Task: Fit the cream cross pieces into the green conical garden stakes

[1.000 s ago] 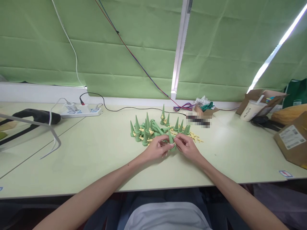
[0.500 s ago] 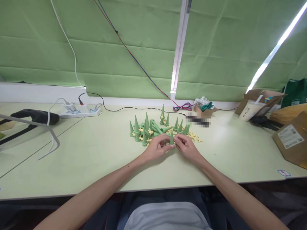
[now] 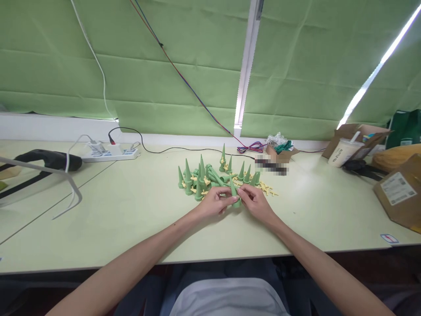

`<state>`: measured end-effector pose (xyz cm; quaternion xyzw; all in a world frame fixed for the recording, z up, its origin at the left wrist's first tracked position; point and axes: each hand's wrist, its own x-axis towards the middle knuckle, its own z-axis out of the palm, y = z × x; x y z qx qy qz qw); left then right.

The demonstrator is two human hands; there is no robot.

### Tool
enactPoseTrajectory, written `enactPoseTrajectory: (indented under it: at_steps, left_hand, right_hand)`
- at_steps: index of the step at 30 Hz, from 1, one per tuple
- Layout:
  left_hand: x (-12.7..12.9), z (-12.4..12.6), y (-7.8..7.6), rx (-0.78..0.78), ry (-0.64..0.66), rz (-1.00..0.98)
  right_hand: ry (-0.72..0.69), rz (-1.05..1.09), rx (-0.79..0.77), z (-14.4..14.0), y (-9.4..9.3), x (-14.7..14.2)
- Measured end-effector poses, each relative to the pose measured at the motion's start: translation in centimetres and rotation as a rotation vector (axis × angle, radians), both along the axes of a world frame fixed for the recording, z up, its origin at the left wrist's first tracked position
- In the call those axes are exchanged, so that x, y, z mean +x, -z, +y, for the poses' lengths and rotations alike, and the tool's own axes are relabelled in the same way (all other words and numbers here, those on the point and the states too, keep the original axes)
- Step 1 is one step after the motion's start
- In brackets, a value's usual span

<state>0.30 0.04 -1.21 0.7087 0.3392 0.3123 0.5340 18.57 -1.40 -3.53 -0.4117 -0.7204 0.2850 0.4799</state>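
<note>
Between my two hands stands a green plastic cone (image 3: pixel 233 189), its tip leaning slightly left. My left hand (image 3: pixel 216 201) grips its left side between thumb and fingers. My right hand (image 3: pixel 254 200) is pinched at the cone's right side; a bit of yellow shows at its fingertips, too small to make out fully. Just beyond lies a group of green cones (image 3: pixel 198 189), several standing upright, some with yellow pieces at their bases. Green tubes (image 3: pixel 215 175) lie across the middle of the group. Small yellow branched pieces (image 3: pixel 267 188) are scattered on its right side.
A white power strip (image 3: pixel 126 154) with plugs and cables is at the back left, near a black-handled object (image 3: pixel 55 160). At the back stands a small cardboard box (image 3: pixel 283 153). A drink cup (image 3: pixel 345 151) and cardboard boxes (image 3: pixel 399 188) are on the right of the table (image 3: pixel 131 228).
The cone between my hands has come slightly lower and nearer, and now tilts with its tip to the left. Both hands remain in nearly the same place.
</note>
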Motion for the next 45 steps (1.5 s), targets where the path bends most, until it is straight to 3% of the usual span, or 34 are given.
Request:
enactPoseTrajectory:
  at_steps: [13,27,45]
  left_hand:
    - [0.2,0.2,0.3,-0.065,-0.043,-0.091]
    - [0.3,0.6,1.2,-0.097,-0.045,-0.096]
    - [0.2,0.8,1.7,-0.116,-0.016,-0.063]
  right_hand:
    - [-0.017,-0.031,-0.015,-0.3,-0.2,-0.7]
    - [-0.013,-0.213,0.171,-0.9,0.5,-0.9]
    - [-0.07,-0.302,0.152,-1.1,0.3,-1.0]
